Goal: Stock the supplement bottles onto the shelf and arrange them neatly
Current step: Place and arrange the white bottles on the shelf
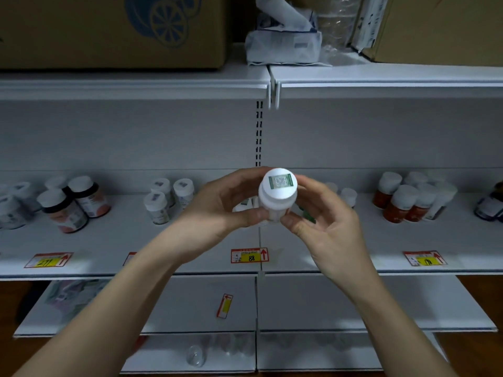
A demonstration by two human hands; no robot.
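A white supplement bottle (277, 194) with a green-edged sticker on its cap is held up in front of the middle shelf (190, 240). My left hand (223, 205) grips it from the left and my right hand (324, 224) from the right, thumbs meeting under the cap. On the shelf stand three small white bottles (166, 198), dark bottles with peach labels (73, 204) at the left, and orange bottles with white caps (408, 198) at the right. More white bottles (347, 195) show partly behind my right hand.
Price tags (249, 255) line the shelf's front edge. The upper shelf (136, 83) carries a cardboard box (109, 31), a white packet (283, 47) and another box (441, 28). A lower shelf (313, 303) has a loose tag (224, 306); clear bottles (196, 355) lie below.
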